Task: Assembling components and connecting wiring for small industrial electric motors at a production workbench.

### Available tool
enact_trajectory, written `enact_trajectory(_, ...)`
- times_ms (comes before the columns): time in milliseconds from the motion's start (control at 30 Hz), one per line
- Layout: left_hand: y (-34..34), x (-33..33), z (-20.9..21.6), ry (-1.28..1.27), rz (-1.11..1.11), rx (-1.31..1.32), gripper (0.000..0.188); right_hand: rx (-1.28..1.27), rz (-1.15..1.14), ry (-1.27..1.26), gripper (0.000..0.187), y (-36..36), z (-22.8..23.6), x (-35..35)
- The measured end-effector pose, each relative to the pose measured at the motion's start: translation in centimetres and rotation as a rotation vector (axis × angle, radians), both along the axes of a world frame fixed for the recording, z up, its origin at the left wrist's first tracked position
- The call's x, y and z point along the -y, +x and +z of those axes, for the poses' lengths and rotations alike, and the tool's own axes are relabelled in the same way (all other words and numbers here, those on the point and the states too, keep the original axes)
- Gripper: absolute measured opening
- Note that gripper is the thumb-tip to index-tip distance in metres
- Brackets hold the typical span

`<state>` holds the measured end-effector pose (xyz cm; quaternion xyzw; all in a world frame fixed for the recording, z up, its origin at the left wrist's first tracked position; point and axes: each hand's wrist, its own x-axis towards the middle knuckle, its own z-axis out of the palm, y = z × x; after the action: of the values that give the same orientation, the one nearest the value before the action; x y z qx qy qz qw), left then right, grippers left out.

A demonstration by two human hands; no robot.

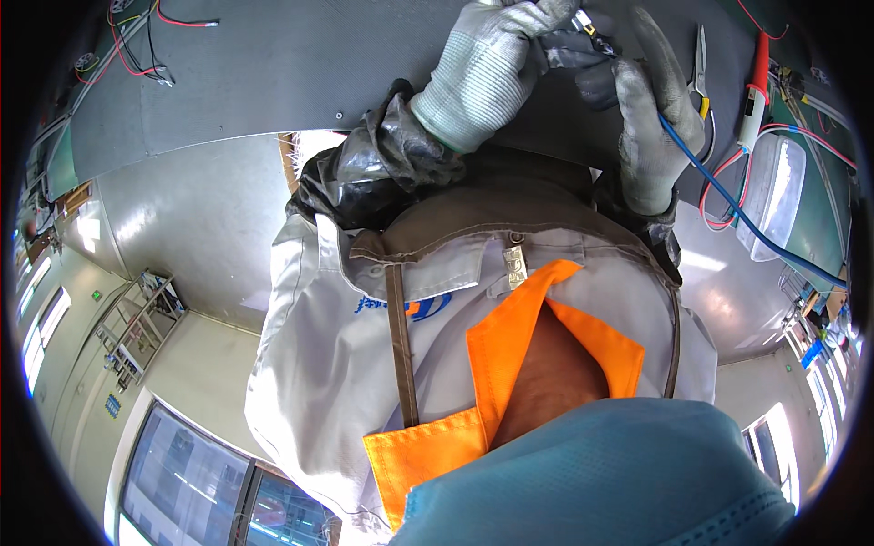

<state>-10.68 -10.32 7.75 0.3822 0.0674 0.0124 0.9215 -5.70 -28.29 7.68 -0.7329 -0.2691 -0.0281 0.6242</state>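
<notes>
the gloved left hand (482, 77) pinches a small metal connector (584, 23) over the dark tabletop (273, 82); a blue cable (728, 202) runs to the gloved right hand (657, 123), whose finger grip i cannot tell. scissors (700, 64) lie to its right.

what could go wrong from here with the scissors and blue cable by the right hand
The scissors lie close beside the right hand, so a sideways move might brush the blades or knock them.

The blue cable runs from that hand past the red wire loop, and could snag or tug there.

The small metal-and-black piece is at gloved fingertips near the left hand, so it might slip.
</notes>
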Motion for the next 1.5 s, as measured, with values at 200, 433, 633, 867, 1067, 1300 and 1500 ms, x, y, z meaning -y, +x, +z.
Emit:
enact_trajectory(200,-0.4,-0.1,-1.2,-0.013,-0.046,0.045,0.041,0.116,-0.044,-0.045,0.040,0.0,-0.6,-0.1)
enact_trajectory(433,0.0,0.4,-1.6,1.079,0.275,0.485,0.038,0.223,-0.042,0.059,0.041,0.9,-2.1,-1.2)
enact_trajectory(633,0.0,1.7,-4.2,0.182,0.123,0.119,0.034,-0.045,0.072,0.056,0.043,-0.2,-1.5,-2.0)
enact_trajectory(867,1.5,0.4,-3.6,-0.290,0.057,0.031,0.035,0.344,-0.125,-0.651,0.068,6.5,2.1,5.7)
enact_trajectory(1067,0.7,-2.5,-4.5,-0.294,0.066,-0.007,0.032,0.352,-0.748,-1.444,0.041,16.9,-3.9,15.7)
enact_trajectory(1300,1.1,-1.1,-3.4,-0.309,0.046,-0.013,0.029,-0.332,-0.083,-0.077,0.041,15.5,0.0,5.6)
enact_trajectory(1500,0.5,-1.9,-2.7,-0.148,0.010,-0.011,0.037,-0.359,0.283,-0.096,0.040,18.6,2.7,-7.7)
